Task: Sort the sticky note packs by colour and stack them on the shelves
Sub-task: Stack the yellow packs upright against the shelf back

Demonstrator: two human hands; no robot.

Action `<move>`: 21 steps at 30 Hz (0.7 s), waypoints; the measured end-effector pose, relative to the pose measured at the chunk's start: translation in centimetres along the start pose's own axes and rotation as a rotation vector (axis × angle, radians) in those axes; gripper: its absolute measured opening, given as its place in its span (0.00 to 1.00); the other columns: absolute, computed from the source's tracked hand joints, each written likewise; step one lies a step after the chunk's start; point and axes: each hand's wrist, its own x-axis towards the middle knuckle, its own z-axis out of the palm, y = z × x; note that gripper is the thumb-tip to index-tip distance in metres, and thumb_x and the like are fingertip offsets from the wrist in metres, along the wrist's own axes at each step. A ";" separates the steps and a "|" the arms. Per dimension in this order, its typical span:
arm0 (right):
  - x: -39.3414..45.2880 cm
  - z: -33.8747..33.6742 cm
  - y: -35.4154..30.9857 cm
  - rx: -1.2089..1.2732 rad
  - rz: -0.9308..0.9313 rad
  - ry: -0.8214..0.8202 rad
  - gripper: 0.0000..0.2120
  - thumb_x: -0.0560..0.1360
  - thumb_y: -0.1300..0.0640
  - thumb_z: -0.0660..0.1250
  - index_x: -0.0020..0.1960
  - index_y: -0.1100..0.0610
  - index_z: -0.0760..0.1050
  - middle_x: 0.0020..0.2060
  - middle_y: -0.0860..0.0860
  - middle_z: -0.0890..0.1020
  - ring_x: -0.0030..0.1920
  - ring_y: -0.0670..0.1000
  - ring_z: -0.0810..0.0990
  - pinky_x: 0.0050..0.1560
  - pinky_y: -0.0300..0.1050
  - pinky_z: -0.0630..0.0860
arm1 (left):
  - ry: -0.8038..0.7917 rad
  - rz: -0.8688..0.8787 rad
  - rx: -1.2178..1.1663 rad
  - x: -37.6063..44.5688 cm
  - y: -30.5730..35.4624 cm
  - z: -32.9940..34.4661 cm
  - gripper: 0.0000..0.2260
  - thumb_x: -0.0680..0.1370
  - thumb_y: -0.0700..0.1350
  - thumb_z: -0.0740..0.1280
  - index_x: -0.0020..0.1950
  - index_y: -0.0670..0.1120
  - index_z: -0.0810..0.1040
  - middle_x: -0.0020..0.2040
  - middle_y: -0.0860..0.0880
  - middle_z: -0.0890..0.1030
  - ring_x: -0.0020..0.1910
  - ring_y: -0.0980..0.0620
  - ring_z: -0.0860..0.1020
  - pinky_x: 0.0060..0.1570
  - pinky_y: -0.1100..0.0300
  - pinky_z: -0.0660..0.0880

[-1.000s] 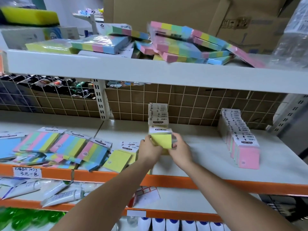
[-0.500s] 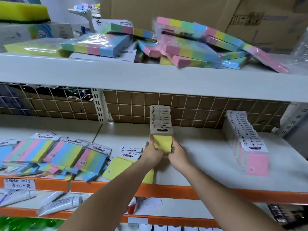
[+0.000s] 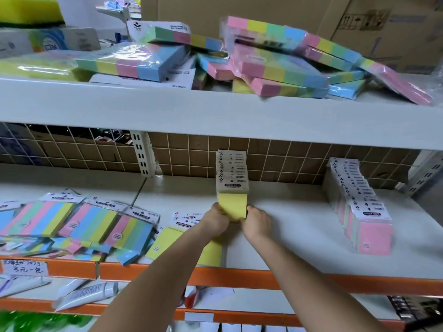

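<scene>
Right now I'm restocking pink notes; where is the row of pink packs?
In the head view, the pink packs stand in a row at the right of the middle shelf, right of the yellow packs.

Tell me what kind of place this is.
Most likely a stationery shop or its stockroom: shelves stocked with rows of sticky note packs, a handwritten price tag on the edge, and cardboard boxes behind.

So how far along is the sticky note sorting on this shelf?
Done: a standing row of pink sticky note packs. In hand: left hand and right hand grip the front of the yellow sticky note row. Left: loose yellow packs, striped multicolour packs and the jumbled top-shelf pile.
</scene>
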 end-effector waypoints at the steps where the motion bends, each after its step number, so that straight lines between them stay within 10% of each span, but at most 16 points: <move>1: 0.1 0.0 0.0 -0.006 0.004 0.005 0.13 0.78 0.53 0.65 0.61 0.55 0.75 0.58 0.55 0.81 0.59 0.57 0.78 0.54 0.44 0.73 | 0.000 0.010 0.014 0.1 0.0 -0.1 0.21 0.77 0.38 0.56 0.70 0.44 0.64 0.59 0.40 0.78 0.54 0.44 0.76 0.53 0.57 0.72; 8: 0.3 0.1 -0.1 -0.022 0.009 0.004 0.15 0.78 0.50 0.65 0.61 0.56 0.75 0.57 0.56 0.81 0.59 0.57 0.79 0.54 0.45 0.74 | -0.012 0.043 0.025 0.1 -0.3 -0.4 0.20 0.78 0.35 0.54 0.70 0.44 0.64 0.44 0.47 0.75 0.44 0.50 0.71 0.41 0.62 0.68; 12: -0.1 0.0 0.3 0.067 0.019 -0.015 0.14 0.76 0.53 0.67 0.59 0.57 0.76 0.56 0.57 0.81 0.59 0.58 0.78 0.52 0.45 0.74 | 0.039 0.019 -0.042 -0.1 -0.2 -0.7 0.10 0.77 0.34 0.54 0.54 0.43 0.70 0.38 0.49 0.73 0.37 0.50 0.72 0.35 0.60 0.69; 17: -0.9 -0.6 1.1 0.261 0.050 0.037 0.15 0.75 0.62 0.66 0.61 0.60 0.72 0.57 0.58 0.79 0.59 0.60 0.77 0.51 0.45 0.72 | 0.153 0.030 -0.258 -0.3 -0.2 -2.5 0.20 0.73 0.36 0.59 0.65 0.39 0.73 0.54 0.37 0.78 0.46 0.41 0.78 0.43 0.56 0.77; 21: -2.6 -1.3 1.0 0.270 -0.015 0.116 0.08 0.74 0.61 0.65 0.54 0.57 0.75 0.55 0.54 0.78 0.54 0.58 0.78 0.49 0.45 0.72 | 0.314 0.055 -0.066 -1.2 -0.5 -4.9 0.09 0.76 0.35 0.57 0.46 0.42 0.76 0.40 0.44 0.77 0.31 0.48 0.73 0.26 0.66 0.69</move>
